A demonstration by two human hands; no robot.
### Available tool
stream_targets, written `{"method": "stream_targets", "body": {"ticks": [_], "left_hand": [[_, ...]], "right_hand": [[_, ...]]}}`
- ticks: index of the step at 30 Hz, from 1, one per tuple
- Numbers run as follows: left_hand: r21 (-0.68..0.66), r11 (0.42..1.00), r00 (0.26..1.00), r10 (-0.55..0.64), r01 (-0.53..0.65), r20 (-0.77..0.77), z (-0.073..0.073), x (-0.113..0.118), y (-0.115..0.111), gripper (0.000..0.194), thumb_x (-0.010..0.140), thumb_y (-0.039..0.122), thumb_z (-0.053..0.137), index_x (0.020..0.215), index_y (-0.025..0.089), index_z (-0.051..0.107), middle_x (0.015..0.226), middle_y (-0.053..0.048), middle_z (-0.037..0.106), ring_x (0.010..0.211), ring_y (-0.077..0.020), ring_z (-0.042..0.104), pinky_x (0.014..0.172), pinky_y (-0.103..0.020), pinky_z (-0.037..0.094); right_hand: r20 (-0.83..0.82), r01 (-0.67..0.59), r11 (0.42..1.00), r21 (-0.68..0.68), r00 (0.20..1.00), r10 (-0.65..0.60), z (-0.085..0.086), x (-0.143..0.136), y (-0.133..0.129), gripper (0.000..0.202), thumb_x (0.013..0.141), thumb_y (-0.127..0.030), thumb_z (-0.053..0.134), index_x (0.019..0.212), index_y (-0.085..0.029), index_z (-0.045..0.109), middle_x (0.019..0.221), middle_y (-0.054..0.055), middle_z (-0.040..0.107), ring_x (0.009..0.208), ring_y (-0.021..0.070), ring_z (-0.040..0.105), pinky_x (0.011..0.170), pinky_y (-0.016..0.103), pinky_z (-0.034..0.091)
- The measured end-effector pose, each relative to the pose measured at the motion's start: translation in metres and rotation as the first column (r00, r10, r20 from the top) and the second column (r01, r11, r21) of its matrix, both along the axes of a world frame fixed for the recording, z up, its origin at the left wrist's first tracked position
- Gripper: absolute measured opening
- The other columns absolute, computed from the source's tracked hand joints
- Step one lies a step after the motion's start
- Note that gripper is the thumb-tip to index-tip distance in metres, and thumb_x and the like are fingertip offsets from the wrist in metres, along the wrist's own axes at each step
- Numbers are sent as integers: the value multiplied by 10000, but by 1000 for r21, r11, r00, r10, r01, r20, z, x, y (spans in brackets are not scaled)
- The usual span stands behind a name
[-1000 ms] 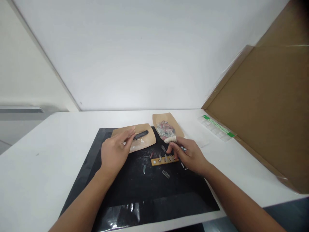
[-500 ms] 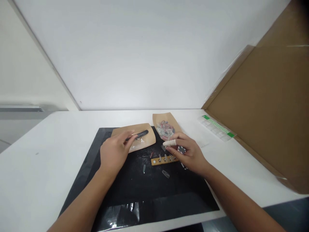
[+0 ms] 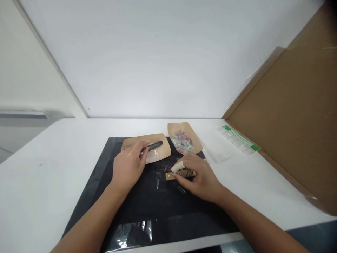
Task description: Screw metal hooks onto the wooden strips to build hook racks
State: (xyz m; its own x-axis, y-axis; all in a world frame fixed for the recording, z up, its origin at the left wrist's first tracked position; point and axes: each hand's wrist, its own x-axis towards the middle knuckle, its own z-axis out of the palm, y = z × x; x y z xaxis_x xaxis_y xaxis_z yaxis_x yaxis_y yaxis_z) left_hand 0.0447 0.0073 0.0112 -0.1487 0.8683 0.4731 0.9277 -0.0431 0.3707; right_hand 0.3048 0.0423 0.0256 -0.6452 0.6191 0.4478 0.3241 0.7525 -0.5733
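Observation:
My left hand (image 3: 128,165) is closed in a pinch on a black flat tool (image 3: 155,145) with a rounded end, over a brown paper tray (image 3: 165,151) holding small white dots. My right hand (image 3: 198,177) wears a pale finger cot (image 3: 177,166). Its thumb and finger are pinched together at the left part of a yellow nail-tip stand (image 3: 170,176) with round metal pegs. What sits between those fingertips is too small to make out. In front of the stand lies a clear nail tip (image 3: 181,189); to its left are a greenish one (image 3: 157,183) and a reddish one (image 3: 166,168).
A second brown paper tray (image 3: 172,128) holds a heap of clear and coloured nail tips (image 3: 182,140). Under everything is a black mat (image 3: 147,211) on a white table (image 3: 65,151). A clear box with a green label (image 3: 240,137) leans near the cardboard panel (image 3: 289,116) at the right.
My right hand has moved down and left, its pinched fingertips now at the stand's left part. My left hand still grips the black tool in nearly the same place.

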Motion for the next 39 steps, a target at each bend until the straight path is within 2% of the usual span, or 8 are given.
{"method": "stream_targets", "body": {"ticks": [4,11,18,22,25,31,35,39], "left_hand": [[48,999,994,30,-25,-102,1,2,-1,225,1053,393,604,1062,274,795,818,-7,818,688,-236,762,616,-307,482],[126,992,996,0,11,-87,1,3,0,296,1091,345,533,1075,198,790,966,-47,826,740,-198,737,676,-295,517],[252,967,997,-60,47,42,-5,4,-1,352,1064,196,507,1336,238,726,1193,-53,807,812,-165,768,678,-261,582],[310,951,999,-20,10,28,-4,4,-2,374,1077,204,529,1410,262,687,1067,-20,838,773,-148,774,666,-250,563],[309,951,1000,-11,10,2,-3,5,-2,295,1078,284,588,1322,249,749,939,-11,846,711,-153,770,648,-255,543],[310,947,996,-81,86,-30,-1,7,-4,231,1057,376,638,1031,237,820,930,-7,848,720,-169,772,653,-264,529],[284,947,989,-148,148,-21,-1,11,-4,267,1073,371,604,978,214,797,917,-24,835,775,-176,773,667,-252,522],[247,941,972,-236,230,-6,-2,13,-5,316,1104,322,525,964,188,774,891,-37,824,768,-168,772,684,-238,537]], "right_hand": [[55,-45,998,40,998,43,-4,-6,-1,130,924,-145,716,968,-262,752,981,6,787,992,226,648,982,424,523],[130,-24,994,102,991,10,-12,-6,5,29,924,-249,799,933,-272,782,1182,39,746,1152,252,650,1165,548,415],[205,-32,985,171,979,-4,-14,-6,5,47,946,-324,790,952,-278,783,1200,55,726,1177,277,635,1180,581,422],[223,-24,975,220,974,-26,-13,-6,6,59,950,-334,784,932,-278,786,1192,64,719,1186,290,632,1175,585,435],[237,-27,972,234,971,-30,-14,-6,7,55,954,-328,777,939,-275,783,1189,63,723,1193,292,633,1175,580,438],[227,-21,978,210,973,-28,-15,-5,7,107,923,-353,805,938,-262,751,1186,59,730,1184,298,642,1161,584,443],[186,-14,984,179,982,-20,-11,-2,8,273,897,-397,818,1122,-279,718,1225,76,739,1235,321,648,1127,571,470],[197,101,980,173,971,-135,-5,14,17,221,973,-403,727,1153,-274,714,1161,82,779,1099,300,726,949,481,572]]}}
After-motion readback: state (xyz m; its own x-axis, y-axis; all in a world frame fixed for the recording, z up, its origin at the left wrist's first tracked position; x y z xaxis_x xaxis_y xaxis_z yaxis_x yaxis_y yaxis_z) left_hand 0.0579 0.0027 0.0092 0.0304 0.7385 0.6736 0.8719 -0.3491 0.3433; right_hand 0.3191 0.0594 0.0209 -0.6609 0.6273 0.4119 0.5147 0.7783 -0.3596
